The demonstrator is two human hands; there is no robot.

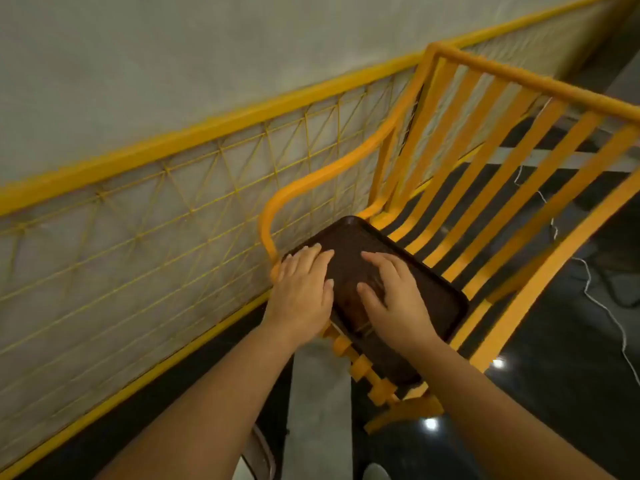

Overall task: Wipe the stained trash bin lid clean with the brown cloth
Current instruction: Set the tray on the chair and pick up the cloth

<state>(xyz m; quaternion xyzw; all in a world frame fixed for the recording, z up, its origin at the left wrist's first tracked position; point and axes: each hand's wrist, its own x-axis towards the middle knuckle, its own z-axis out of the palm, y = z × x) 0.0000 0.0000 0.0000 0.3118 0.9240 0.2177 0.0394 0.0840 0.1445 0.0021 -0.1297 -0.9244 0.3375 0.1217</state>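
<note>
The dark lid [349,244] is lying flat on the seat of a yellow slatted chair [519,76], at the seat's front left corner, just beside the armrest [311,180]. The left hand [301,292] is resting flat on the lid's left edge, fingers straight and together. The right hand [394,299] is pressing down mid-lid with fingers spread, gripping nothing. A lighter brown patch by its thumb may be the cloth [354,308]; blur is making it uncertain.

head cam | looks fwd+down | close over hands [346,296]
</note>
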